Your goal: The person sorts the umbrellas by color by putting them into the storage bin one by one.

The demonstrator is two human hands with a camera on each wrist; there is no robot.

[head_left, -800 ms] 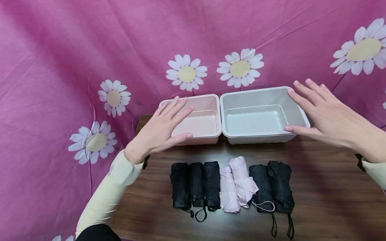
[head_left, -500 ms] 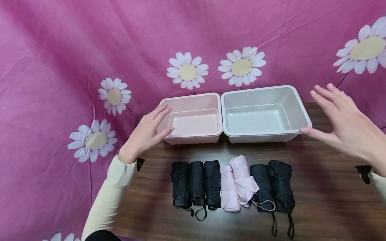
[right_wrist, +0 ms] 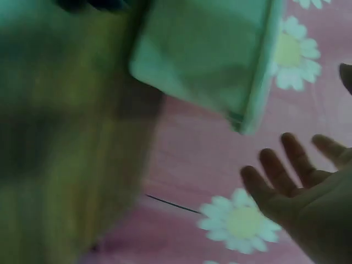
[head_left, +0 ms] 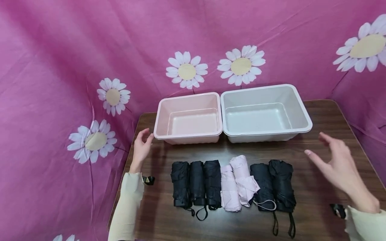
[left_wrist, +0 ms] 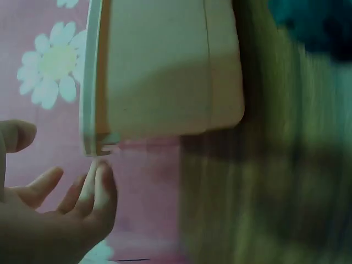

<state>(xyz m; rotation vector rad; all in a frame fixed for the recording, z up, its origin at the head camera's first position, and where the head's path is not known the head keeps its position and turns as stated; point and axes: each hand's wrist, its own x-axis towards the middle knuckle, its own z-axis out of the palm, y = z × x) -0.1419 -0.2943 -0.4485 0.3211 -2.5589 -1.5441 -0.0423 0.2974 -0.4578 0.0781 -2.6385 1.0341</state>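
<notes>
My left hand [head_left: 141, 149] hovers by the near left corner of a pink plastic bin [head_left: 188, 136], fingers loosely bent and holding nothing. To the right of the light grey bin [head_left: 268, 134], my right hand [head_left: 340, 164] is in the air with thumb and fingers spread apart, also holding nothing. In front of the bins lies a row of folded umbrellas: several black ones, such as the leftmost black umbrella [head_left: 181, 184], and two pale pink ones, such as the shorter pink umbrella [head_left: 230, 190]. Both bins have nothing inside.
A brown wooden table [head_left: 241, 224] bears everything. Behind and left of it hangs a pink cloth [head_left: 135, 40] printed with daisies. Wrist straps of several umbrellas trail toward the near edge. The two bins stand side by side, rims touching.
Both hands have moved back toward the person and down, away from above the bins. The left also went left and the right went right. Bins and umbrellas stayed put.
</notes>
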